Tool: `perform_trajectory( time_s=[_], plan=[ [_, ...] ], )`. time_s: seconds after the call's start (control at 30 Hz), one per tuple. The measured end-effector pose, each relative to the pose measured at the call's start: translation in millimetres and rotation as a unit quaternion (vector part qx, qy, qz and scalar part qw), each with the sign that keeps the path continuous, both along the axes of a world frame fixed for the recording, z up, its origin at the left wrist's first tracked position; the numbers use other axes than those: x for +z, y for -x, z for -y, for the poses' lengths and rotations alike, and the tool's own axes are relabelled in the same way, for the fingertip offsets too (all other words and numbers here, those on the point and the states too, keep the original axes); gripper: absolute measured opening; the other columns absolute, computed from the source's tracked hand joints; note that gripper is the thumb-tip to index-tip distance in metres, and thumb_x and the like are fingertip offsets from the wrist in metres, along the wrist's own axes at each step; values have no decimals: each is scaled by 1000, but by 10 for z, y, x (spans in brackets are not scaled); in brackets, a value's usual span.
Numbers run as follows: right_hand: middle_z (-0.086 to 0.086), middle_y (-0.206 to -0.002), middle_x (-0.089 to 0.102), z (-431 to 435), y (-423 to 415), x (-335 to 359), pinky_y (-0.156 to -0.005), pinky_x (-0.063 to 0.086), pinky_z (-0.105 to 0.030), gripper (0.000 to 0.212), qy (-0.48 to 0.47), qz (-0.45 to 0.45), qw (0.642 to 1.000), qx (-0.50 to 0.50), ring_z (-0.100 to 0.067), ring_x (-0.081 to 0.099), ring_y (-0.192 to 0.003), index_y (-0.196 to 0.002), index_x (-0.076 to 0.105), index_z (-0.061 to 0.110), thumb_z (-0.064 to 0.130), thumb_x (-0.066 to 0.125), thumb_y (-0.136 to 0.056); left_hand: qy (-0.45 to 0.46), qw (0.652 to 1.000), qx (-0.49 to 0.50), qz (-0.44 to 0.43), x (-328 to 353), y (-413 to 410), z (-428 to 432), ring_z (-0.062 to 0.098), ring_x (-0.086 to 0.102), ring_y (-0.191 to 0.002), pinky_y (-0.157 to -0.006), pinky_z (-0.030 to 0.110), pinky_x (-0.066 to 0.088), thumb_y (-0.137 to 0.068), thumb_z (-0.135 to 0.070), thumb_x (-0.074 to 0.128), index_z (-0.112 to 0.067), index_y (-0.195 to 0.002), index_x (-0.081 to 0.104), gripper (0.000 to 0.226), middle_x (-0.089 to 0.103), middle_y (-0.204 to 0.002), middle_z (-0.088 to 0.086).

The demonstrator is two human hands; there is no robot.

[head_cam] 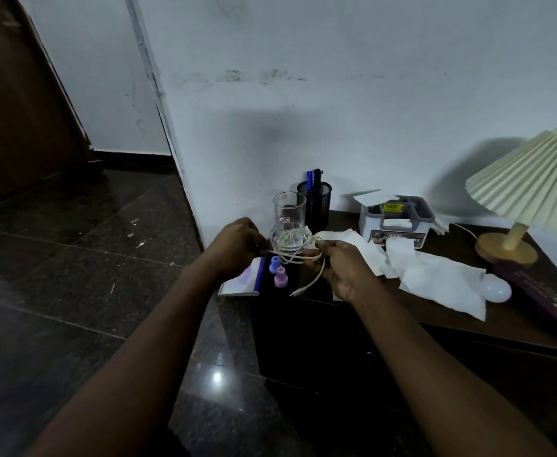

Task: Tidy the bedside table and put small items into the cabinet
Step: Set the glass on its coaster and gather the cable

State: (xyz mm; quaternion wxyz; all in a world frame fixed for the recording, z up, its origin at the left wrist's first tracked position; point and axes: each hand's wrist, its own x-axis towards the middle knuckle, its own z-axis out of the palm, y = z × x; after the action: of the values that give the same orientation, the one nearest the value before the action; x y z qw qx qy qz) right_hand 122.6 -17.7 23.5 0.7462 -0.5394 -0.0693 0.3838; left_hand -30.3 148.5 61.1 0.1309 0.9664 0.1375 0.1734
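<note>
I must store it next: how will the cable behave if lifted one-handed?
Probably floppy: the cable sags in loose loops between left hand and right hand. Likely light, being thin. Its plug end dangles, so loops may slip apart.

Bare left hand (237, 242), bare right hand (343, 268); both forearms (419, 351) uncovered to the frame edge

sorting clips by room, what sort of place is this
Probably a bedroom corner: a dark wooden bedside table against a white wall, bearing a cream pleated-shade lamp, a clear drinking glass and loose white tissues.
</note>
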Motion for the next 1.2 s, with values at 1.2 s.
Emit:
perform_trajectory(
  time_s=[1.2],
  plan=[
    [-20, -82, 73, 2968, -787, 476, -70, 60, -39, 9, 74, 172, 960, -210, -31, 71, -74, -94, 73, -1, 5, 69, -90, 91, 899, -409, 130, -57, -1635, 3081, 27, 66, -88, -76, 46, 52, -83, 5, 63, -1, -85, 72, 11, 70, -94, 10]
  ],
)
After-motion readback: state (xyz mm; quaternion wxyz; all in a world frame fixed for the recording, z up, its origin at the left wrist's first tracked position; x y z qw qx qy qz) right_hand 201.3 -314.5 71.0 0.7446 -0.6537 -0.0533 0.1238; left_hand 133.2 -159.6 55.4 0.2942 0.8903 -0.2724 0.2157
